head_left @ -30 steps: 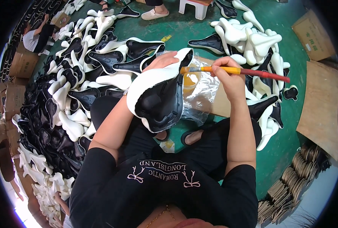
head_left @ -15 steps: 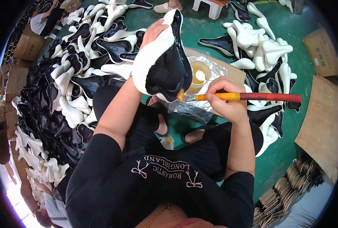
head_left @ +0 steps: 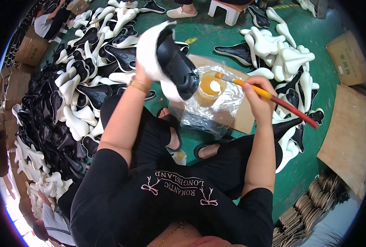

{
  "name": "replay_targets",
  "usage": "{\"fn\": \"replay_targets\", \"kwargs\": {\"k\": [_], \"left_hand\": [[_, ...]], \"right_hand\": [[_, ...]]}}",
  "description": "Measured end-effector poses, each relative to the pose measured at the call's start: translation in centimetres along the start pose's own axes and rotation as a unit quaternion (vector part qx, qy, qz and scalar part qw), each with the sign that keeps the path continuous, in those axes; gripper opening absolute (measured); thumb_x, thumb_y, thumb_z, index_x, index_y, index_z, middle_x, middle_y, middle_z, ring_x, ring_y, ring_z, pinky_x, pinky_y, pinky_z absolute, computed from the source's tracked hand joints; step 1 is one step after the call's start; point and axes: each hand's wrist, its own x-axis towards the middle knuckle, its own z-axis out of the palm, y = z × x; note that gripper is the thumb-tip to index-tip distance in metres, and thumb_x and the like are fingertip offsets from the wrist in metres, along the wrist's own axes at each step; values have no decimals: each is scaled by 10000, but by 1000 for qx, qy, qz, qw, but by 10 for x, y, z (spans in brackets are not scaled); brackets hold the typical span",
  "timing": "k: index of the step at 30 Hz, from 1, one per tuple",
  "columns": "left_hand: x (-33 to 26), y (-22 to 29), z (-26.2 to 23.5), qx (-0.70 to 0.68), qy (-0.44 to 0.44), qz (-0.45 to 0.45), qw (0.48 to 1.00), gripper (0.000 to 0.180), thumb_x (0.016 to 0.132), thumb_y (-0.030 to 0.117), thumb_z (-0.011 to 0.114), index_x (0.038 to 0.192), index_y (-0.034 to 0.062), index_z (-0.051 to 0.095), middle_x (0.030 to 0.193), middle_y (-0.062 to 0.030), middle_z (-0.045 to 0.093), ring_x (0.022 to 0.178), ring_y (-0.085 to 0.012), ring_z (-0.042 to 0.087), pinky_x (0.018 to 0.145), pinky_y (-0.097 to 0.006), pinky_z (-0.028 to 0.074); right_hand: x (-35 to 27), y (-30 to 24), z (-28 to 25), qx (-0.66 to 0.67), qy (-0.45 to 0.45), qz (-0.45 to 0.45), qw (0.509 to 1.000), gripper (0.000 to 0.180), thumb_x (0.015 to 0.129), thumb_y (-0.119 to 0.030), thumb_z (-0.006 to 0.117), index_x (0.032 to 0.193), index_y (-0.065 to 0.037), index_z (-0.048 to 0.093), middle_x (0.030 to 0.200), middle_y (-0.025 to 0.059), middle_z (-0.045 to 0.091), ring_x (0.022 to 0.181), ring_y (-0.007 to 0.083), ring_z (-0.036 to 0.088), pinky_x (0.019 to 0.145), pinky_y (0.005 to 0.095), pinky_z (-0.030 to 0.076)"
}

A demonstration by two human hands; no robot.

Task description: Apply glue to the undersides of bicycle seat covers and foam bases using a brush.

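My left hand (head_left: 141,75) grips a bicycle saddle (head_left: 175,61) from its white foam side, its fingers mostly hidden behind it. The saddle is tilted, with its glossy black base facing right. In my right hand (head_left: 260,98) is a paintbrush (head_left: 290,108) with a yellow and red handle, held between thumb and fingers. The brush's tip is over the far right rim of a tub of amber liquid (head_left: 207,94). Crinkled clear plastic (head_left: 228,108) lies under the tub, on a piece of cardboard (head_left: 244,122). The saddle's lower right edge is close to the tub.
Piles of black and white saddle parts (head_left: 78,121) cover the floor at left; another white pile (head_left: 269,43) lies at far right. A white stool (head_left: 231,15) and a person's shoe (head_left: 182,13) are at the far side. Cardboard boxes (head_left: 347,57) and stacked brown sheets (head_left: 304,210) stand right.
My right hand has drawn the brush away from the saddle's edge to the tub. My left hand has turned the saddle and brought it slightly left.
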Motion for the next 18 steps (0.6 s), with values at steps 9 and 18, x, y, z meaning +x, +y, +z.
{"fn": "replay_targets", "kwargs": {"k": [9,18], "left_hand": [[7,88,-28,551,-150,115,813,496,573,226,627,1054,106,631,1043,-77,580,1032,-290,506,894,-394,370],[-16,106,37,535,-166,197,805,372,545,160,611,906,69,606,889,-80,532,924,-260,506,842,-368,367]], "right_hand": [[7,21,9,-142,-31,18,989,47,795,-52,635,828,-21,624,728,41,611,670,116,581,599,248,459],[6,-32,42,16,-81,-76,994,134,794,12,678,915,-9,623,945,61,612,803,101,570,710,218,456]]}}
